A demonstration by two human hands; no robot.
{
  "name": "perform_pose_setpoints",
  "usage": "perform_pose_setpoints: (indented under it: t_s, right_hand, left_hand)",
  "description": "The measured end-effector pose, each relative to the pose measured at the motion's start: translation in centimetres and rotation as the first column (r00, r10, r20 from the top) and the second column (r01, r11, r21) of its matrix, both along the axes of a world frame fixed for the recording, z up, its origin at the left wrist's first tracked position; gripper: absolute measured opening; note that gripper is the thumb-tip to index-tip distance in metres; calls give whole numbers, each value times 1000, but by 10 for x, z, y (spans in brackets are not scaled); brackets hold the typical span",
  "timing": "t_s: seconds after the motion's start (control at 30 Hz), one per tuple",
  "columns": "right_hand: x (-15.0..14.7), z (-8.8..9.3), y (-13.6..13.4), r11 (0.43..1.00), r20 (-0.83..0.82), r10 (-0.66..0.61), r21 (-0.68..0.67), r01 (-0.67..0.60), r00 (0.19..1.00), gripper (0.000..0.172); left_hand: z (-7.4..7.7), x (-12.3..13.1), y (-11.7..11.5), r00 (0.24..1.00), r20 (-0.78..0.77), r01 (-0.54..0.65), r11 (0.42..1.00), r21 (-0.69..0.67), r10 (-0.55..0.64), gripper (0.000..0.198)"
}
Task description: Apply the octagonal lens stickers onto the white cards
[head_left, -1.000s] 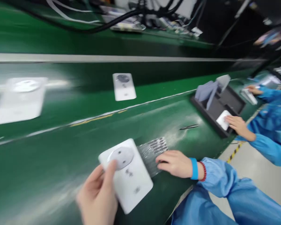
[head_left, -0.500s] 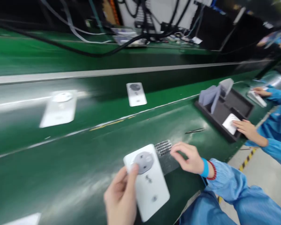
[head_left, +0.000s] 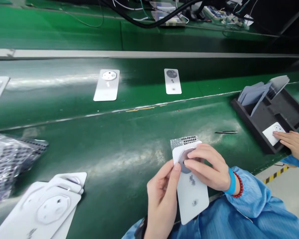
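A white phone back panel (head_left: 193, 199) with a grey round camera area near its upper end is tilted in front of me. My left hand (head_left: 162, 196) grips its left edge between thumb and fingers. The fingers of my right hand (head_left: 211, 166) are drawn together over the grey round area; anything between their tips is too small or hidden. Behind the panel's top edge lies a clear sheet with rows of small black pieces (head_left: 189, 140), partly covered by the panel.
Several white panels (head_left: 57, 205) are stacked at lower left, beside a plastic bag of dark pieces (head_left: 12, 162). Single panels (head_left: 106, 89) lie farther back. Tweezers (head_left: 226, 132) lie right of centre. At right, a co-worker's hand (head_left: 295, 144) touches a panel in a black tray (head_left: 249, 129).
My right hand has moved from the sheet of black pieces onto the panel's round area. The panel has come over the sheet, and the view has turned left.
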State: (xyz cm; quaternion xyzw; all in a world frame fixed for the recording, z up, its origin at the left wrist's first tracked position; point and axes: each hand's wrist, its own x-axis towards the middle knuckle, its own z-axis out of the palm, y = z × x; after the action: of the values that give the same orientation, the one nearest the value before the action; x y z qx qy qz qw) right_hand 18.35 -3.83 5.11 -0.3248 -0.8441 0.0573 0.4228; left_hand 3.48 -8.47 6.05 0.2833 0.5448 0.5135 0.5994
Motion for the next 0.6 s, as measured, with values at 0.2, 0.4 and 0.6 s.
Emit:
perform_pose_setpoints:
  t_s: [0.2, 0.4, 0.6]
  right_hand:
    - [4, 12, 0, 998, 58, 58, 15, -59, 997, 17]
    - [7, 12, -3, 996, 61, 82, 31, -84, 995, 18]
    - [3, 17, -2, 992, -86, 94, -71, -100, 992, 16]
  left_hand:
    - [10, -1, -4, 996, -82, -39, 998, 57, 43, 21]
    - [19, 2, 0, 985, -174, 3, 996, 86, 12, 21]
    - [21, 1, -1, 983, -184, -2, 992, 125, 25, 19]
